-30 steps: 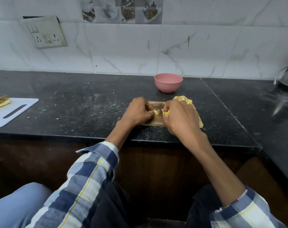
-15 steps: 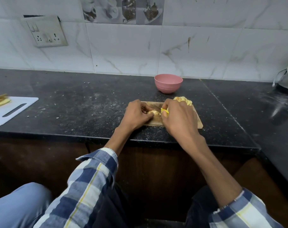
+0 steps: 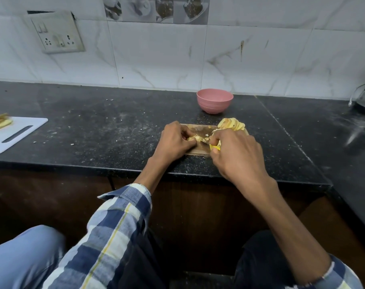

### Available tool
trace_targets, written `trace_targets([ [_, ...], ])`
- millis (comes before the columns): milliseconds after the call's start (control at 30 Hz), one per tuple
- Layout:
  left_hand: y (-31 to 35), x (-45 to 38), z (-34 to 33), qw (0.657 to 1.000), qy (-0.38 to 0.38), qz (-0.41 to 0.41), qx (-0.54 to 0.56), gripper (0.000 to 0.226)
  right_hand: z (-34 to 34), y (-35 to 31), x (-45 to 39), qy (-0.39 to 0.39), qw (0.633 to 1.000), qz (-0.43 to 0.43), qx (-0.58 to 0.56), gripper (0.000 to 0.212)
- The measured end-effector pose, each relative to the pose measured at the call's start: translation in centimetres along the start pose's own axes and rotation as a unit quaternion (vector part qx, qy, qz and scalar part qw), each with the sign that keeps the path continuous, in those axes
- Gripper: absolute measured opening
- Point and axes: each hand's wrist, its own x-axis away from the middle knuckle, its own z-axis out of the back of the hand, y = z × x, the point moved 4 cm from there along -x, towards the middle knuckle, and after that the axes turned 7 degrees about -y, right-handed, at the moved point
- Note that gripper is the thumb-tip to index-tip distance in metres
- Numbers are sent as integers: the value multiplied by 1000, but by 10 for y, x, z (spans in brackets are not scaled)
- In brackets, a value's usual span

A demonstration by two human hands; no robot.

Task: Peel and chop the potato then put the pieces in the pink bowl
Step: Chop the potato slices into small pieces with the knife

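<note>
Mostly hidden, potato piece (image 3: 191, 139) under left hand (image 3: 175, 141); knife (image 3: 204, 141) barely shows.

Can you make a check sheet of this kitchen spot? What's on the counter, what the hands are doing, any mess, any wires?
Surface: black counter, speckled with crumbs.
Job's things: wooden board; small potato piece on it; pile of slices at its far right corner; pink bowl behind the board, inside hidden.
Clutter: white board at left with slices on it.
Hands: left hand holds the potato piece; right hand grips a yellow-handled knife, blade at the piece.
Cables: white cord at far right.
Surroundings: tiled wall, switch socket.
</note>
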Motion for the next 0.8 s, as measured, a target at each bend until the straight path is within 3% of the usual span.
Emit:
trace_targets([
  [267, 1, 6, 4, 1000, 18, 7, -16, 7, -13, -2, -16, 51, 998, 10, -37, 19],
  [500, 2, 7, 5, 1000, 18, 20, -3, 5, -32, -9, -32, 19, 997, -3, -77, 21],
  [633, 3, 7, 5, 1000, 11, 17, 4, 21, -21, 2, -19, -4, 997, -21, -70, 19],
  [800, 1, 8, 7, 1000, 12, 21, 7, 7, -2, 9, 4, 6, 998, -11, -58, 21],
])
